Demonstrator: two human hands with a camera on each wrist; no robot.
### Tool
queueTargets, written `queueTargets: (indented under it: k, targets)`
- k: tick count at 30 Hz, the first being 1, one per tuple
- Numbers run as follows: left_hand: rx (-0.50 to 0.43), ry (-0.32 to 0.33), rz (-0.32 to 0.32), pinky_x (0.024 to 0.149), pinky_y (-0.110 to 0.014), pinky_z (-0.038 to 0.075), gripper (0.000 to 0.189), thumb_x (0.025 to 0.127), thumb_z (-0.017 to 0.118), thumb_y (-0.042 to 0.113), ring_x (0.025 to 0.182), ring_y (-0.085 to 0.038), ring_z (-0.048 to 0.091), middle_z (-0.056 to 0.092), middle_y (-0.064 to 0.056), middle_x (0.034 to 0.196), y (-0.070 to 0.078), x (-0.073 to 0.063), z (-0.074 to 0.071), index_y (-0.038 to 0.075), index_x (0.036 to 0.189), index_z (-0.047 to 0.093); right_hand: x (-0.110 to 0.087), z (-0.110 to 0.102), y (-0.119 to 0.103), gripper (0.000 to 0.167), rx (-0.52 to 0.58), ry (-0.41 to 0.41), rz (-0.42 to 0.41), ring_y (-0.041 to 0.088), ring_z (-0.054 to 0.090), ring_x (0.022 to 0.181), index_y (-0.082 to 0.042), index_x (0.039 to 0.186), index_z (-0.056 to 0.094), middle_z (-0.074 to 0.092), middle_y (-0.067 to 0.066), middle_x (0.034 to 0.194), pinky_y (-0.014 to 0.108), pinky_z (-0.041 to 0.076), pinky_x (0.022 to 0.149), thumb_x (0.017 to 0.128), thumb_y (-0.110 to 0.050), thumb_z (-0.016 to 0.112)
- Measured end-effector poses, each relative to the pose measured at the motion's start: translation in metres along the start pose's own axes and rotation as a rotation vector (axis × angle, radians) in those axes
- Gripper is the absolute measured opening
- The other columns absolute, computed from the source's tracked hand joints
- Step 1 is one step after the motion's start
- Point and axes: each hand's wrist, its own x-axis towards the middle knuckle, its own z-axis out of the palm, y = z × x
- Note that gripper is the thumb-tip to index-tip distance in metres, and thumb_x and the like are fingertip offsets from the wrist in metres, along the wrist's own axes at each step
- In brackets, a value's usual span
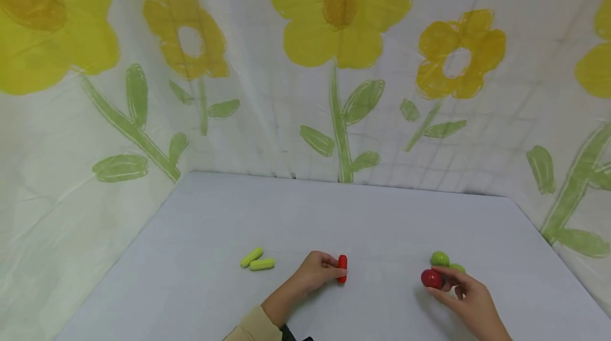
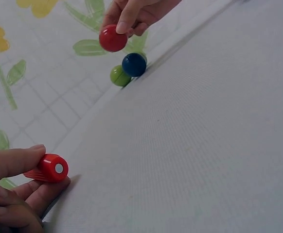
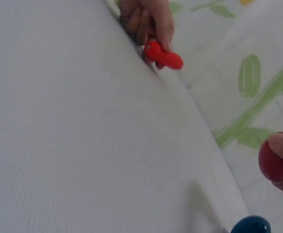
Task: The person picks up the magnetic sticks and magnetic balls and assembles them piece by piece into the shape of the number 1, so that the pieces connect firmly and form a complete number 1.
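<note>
Out in front, my left hand (image 1: 316,271) pinches a short red rod (image 1: 342,262) between thumb and fingers. A round silvery disc shows in the rod's end in the left wrist view. My right hand (image 1: 468,298) holds a glossy red ball (image 1: 431,278) by thumb and fingertips, raised above the table. Close behind that hand sit two green balls (image 1: 439,259), the second one partly covered by the fingers. The left wrist view also shows a blue ball (image 2: 133,65) beside the green ones; in the head view the right hand hides it.
Two yellow-green rods (image 1: 262,264) lie on the pale table (image 1: 286,208) to the left of my left hand. Behind the table hangs a white curtain (image 1: 262,134) printed with large yellow flowers, and it also runs along both sides.
</note>
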Motion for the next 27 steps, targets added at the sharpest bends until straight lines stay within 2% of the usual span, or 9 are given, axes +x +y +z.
queueTargets:
  k: [3,6,10,16,22,27]
  targets:
    - [0.004,0.000,0.000,0.066,-0.027,0.044,0.024,0.084,0.078,0.016,0.078,-0.015,0.055,0.064,-0.003,0.084,0.000,0.001,0.000,0.000,0.098,0.067,0.005,0.008,-0.005,0.036,0.043,0.029,-0.109,0.009,0.042,0.062,-0.001,0.102,0.070,0.052,-0.007,0.070,0.023,0.033,0.052,0.069,-0.003,0.085]
    - [0.007,-0.002,-0.006,0.066,-0.027,0.044,0.024,0.084,0.078,0.016,0.078,-0.015,0.054,0.063,-0.003,0.084,0.000,0.001,0.000,0.000,0.099,0.067,0.010,0.015,-0.012,0.036,0.093,0.007,-0.147,0.008,0.038,0.059,-0.002,0.102,0.070,0.050,-0.005,0.069,0.024,0.031,0.050,0.069,-0.001,0.085]
    - [0.004,-0.005,-0.008,0.065,-0.026,0.042,0.022,0.084,0.077,0.016,0.077,-0.015,0.053,0.063,-0.003,0.083,0.000,0.001,0.001,0.001,0.098,0.068,0.018,0.022,-0.023,0.035,0.142,-0.045,-0.128,0.007,0.035,0.056,-0.004,0.104,0.070,0.050,-0.002,0.071,0.024,0.030,0.047,0.072,-0.003,0.084]
    - [0.000,-0.008,0.001,0.062,-0.026,0.040,0.021,0.084,0.077,0.014,0.074,-0.014,0.052,0.063,-0.003,0.081,0.001,0.000,0.001,0.000,0.097,0.068,0.030,0.036,-0.038,0.035,0.171,-0.101,-0.104,0.012,0.043,0.064,-0.003,0.105,0.070,0.054,-0.001,0.074,0.022,0.034,0.055,0.073,-0.006,0.084]
    - [0.005,-0.006,0.008,0.063,-0.026,0.041,0.021,0.084,0.077,0.014,0.074,-0.015,0.052,0.063,-0.003,0.081,0.000,0.001,0.001,0.000,0.097,0.068,0.044,0.055,-0.051,0.036,0.178,-0.191,-0.048,0.011,0.046,0.070,-0.004,0.109,0.070,0.056,0.000,0.077,0.022,0.037,0.059,0.076,-0.012,0.083]
    - [0.007,-0.007,0.013,0.063,-0.025,0.042,0.021,0.085,0.076,0.015,0.074,-0.015,0.053,0.063,-0.003,0.081,-0.001,0.001,0.001,0.000,0.097,0.068,0.056,0.072,-0.055,0.036,0.197,-0.239,-0.056,0.013,0.047,0.072,-0.002,0.110,0.070,0.057,0.001,0.077,0.022,0.038,0.061,0.077,-0.011,0.083]
